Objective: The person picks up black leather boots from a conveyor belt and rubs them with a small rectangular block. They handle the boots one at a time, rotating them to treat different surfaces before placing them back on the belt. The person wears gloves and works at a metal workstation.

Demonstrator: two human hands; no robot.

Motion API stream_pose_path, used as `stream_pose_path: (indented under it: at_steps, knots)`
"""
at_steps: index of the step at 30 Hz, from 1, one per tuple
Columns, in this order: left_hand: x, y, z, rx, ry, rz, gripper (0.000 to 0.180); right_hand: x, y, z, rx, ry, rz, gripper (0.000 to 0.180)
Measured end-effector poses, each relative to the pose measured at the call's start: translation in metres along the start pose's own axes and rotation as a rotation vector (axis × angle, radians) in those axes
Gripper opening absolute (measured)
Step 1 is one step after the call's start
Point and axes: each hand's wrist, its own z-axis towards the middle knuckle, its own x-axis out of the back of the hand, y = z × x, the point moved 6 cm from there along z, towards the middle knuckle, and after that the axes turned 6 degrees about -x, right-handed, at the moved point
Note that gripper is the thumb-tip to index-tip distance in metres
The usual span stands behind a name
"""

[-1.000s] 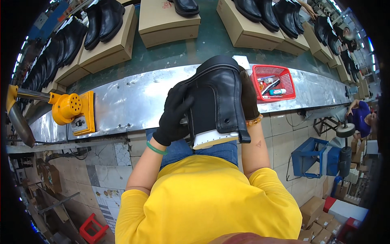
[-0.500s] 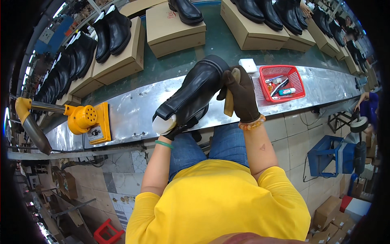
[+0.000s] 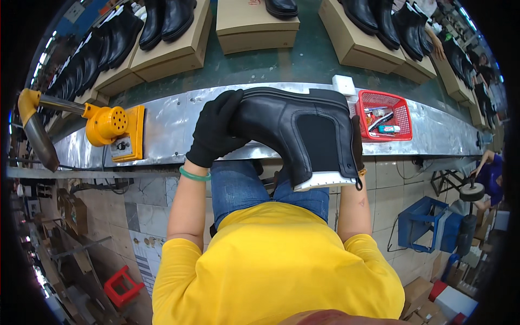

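A black ankle boot is held sideways over the metal bench edge, sole away from me. Its dark elastic side panel faces up, and a white insert shows in the opening toward my body. My left hand, in a black glove, is closed around the toe. At the heel end, my right hand in a brown glove is mostly hidden behind the boot. Its fingers cannot be seen, nor can the tan block it held earlier.
A red basket with small tools and tubes stands right of the boot, beside a white block. A yellow machine with a nozzle sits at left. Black boots on cardboard boxes line the green surface beyond. Another person's hand is at far right.
The boot has been turned so its side faces up and its toe points left. My left hand has gone from the opening to the toe; my right hand has passed behind the heel.
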Motion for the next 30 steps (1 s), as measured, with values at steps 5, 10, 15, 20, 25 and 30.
stream_pose_path:
  at_steps: [5, 10, 15, 20, 25, 30]
  knots:
    - [0.016, 0.007, 0.002, -0.030, -0.008, 0.039, 0.095, 0.009, 0.015, 0.006, 0.004, -0.297, 0.109, 0.047]
    - [0.025, 0.006, -0.003, -0.077, 0.162, -0.019, 0.107, 0.008, 0.028, 0.013, -0.025, -0.306, 0.136, 0.048]
    - [0.025, 0.011, 0.000, -0.083, 0.224, -0.026, 0.109, 0.003, 0.041, 0.019, -0.060, -0.267, 0.106, 0.049]
    - [0.007, 0.009, -0.003, -0.005, -0.021, 0.071, 0.089, 0.002, 0.047, 0.019, -0.075, -0.152, 0.021, 0.051]
    - [-0.030, -0.010, -0.028, 0.185, -0.171, 0.083, 0.080, -0.004, 0.041, 0.022, -0.060, 0.009, -0.115, 0.052]
    - [-0.046, -0.005, -0.015, -0.010, 0.207, -0.094, 0.048, -0.014, 0.032, 0.024, -0.207, 0.109, -0.355, 0.051]
